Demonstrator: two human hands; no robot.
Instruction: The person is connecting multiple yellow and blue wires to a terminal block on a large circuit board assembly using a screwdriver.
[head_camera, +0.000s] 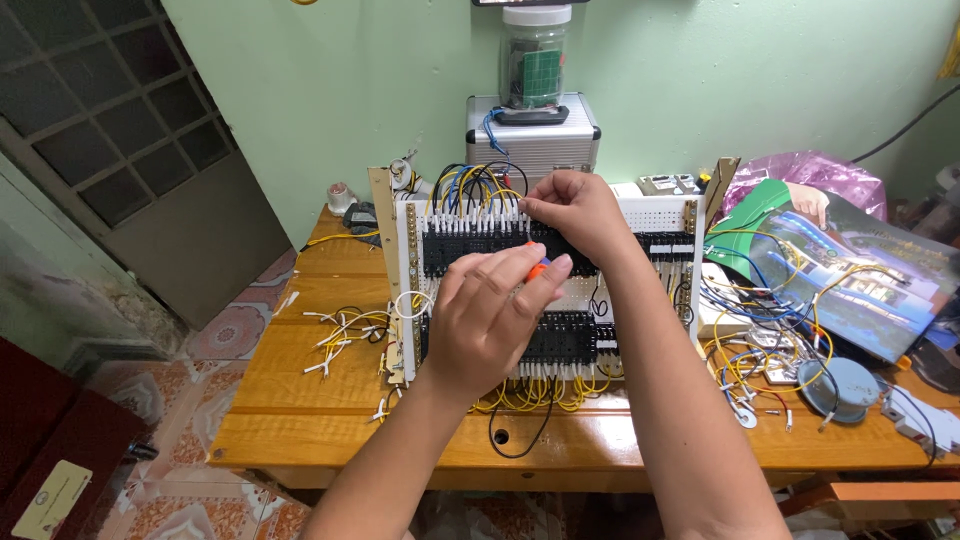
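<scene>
A white perforated panel (655, 215) leans upright on a wooden table (330, 420). It carries two rows of black terminal blocks (470, 248) with yellow, blue and black wires. My left hand (485, 320) is closed around an orange-handled screwdriver (539, 268), whose tip points at the upper row. My right hand (575, 215) pinches a white-tipped wire at the top of that upper row, fingers together.
Loose yellow and white wire pieces (340, 335) lie left of the panel. A tangle of coloured wires (760, 330), a round grey-blue tape roll (838, 388) and a picture print (850, 270) sit on the right. Behind stand a silver case (533, 140) and a clear jar (535, 55).
</scene>
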